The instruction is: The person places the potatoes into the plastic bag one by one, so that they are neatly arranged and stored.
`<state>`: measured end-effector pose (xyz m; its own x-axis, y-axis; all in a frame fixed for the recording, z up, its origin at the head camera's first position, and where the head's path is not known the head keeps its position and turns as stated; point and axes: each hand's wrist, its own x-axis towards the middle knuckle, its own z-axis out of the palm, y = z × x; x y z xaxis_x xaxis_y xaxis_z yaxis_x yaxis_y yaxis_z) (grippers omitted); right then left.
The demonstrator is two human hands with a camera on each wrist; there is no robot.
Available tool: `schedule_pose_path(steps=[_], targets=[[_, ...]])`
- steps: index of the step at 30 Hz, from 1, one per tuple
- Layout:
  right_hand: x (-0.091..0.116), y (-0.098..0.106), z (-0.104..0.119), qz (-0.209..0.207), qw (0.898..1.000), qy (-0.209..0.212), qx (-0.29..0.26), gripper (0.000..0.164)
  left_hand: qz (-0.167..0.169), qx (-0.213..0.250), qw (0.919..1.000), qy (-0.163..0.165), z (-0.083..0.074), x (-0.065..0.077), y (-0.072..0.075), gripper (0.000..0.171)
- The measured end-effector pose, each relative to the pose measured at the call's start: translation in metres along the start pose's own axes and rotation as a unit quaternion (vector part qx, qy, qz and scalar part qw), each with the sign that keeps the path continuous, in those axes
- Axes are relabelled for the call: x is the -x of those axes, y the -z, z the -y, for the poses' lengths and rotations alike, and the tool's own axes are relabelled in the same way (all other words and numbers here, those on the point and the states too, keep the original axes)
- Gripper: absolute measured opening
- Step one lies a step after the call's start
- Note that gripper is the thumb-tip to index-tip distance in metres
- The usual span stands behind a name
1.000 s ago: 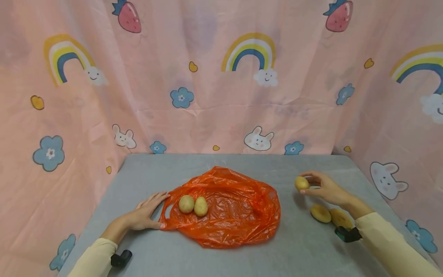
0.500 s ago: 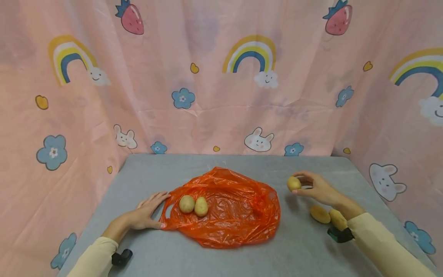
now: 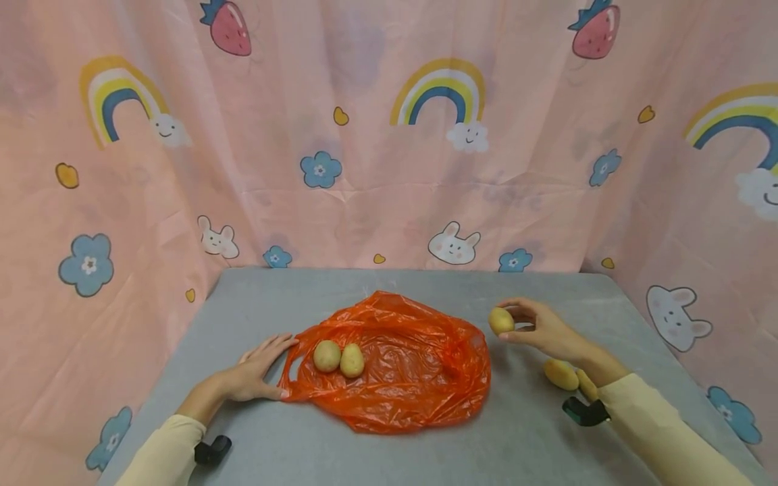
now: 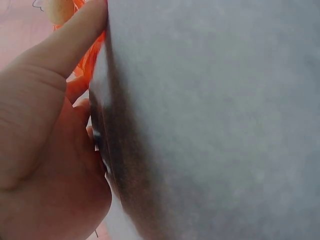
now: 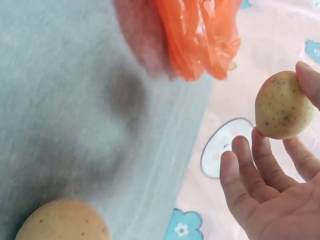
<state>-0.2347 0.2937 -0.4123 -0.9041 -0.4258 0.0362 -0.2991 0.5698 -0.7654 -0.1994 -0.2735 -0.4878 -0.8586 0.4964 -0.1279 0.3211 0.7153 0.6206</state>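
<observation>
My right hand (image 3: 547,331) pinches a small potato (image 3: 501,320) between thumb and fingers, held above the table just right of the orange plastic bag (image 3: 419,412). In the right wrist view that potato (image 5: 283,105) shows dark specks. Lying flat, the bag has its mouth spread. Two potatoes, a rounder one (image 3: 327,356) and a longer one (image 3: 352,361), lie on its left part, near the handle hole. My left hand (image 3: 252,372) rests at the bag's left edge, its fingers extended and thumb touching the plastic. The left wrist view shows the hand (image 4: 55,130) with the orange plastic beyond it.
Two more potatoes lie under my right forearm: one (image 3: 560,374) in plain sight, the other (image 3: 587,385) partly covered by the wrist. The grey table (image 3: 273,445) ends at a pink printed curtain (image 3: 365,209) at the back and sides.
My right hand has moved left toward the bag, carrying the potato. The left hand, the bag and the two potatoes on it have stayed in place.
</observation>
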Motion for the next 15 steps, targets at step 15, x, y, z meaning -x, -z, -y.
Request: schedule_pose_path(steps=[15], targets=[[-0.006,-0.023,0.013,0.018,0.998,0.032,-0.043,0.052,-0.007,-0.009,0.9997,-0.019,-0.002,0.002,0.0,0.099]])
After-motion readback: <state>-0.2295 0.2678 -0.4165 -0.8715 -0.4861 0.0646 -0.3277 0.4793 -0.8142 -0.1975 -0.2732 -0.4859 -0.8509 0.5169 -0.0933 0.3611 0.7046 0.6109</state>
